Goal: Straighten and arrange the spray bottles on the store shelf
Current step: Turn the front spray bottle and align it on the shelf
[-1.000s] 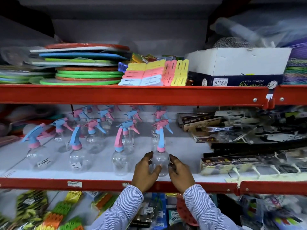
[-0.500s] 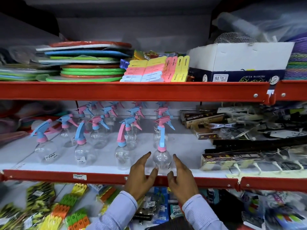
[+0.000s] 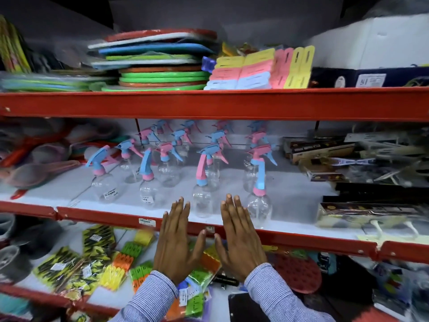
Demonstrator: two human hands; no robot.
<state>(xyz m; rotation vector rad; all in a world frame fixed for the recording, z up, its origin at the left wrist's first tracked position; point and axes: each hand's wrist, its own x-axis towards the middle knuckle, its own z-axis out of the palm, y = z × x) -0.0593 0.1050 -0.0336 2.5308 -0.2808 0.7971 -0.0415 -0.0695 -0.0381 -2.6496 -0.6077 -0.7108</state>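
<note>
Several clear spray bottles with pink and blue trigger heads stand in rows on the white middle shelf [image 3: 290, 198]. The front row holds a bottle with a blue trigger [image 3: 103, 180], one beside it [image 3: 147, 184], a pink-triggered bottle [image 3: 201, 194] and a blue-triggered bottle [image 3: 258, 196] at the right. My left hand [image 3: 177, 240] and my right hand [image 3: 239, 238] are flat, fingers stretched out, in front of the red shelf edge [image 3: 301, 241]. Neither hand touches a bottle. The pink-triggered bottle stands between my fingertips, farther back.
Stacked coloured mats [image 3: 157, 63] and pastel clip cards [image 3: 260, 68] lie on the upper shelf. Boxed and packaged goods [image 3: 362, 163] crowd the right of the middle shelf, coloured spoons [image 3: 34, 168] the left. Packets of pegs [image 3: 97, 261] fill the lower shelf.
Both hands let go of the rightmost front bottle, drew back and shifted left with fingers spread flat. The view moved closer and to the left.
</note>
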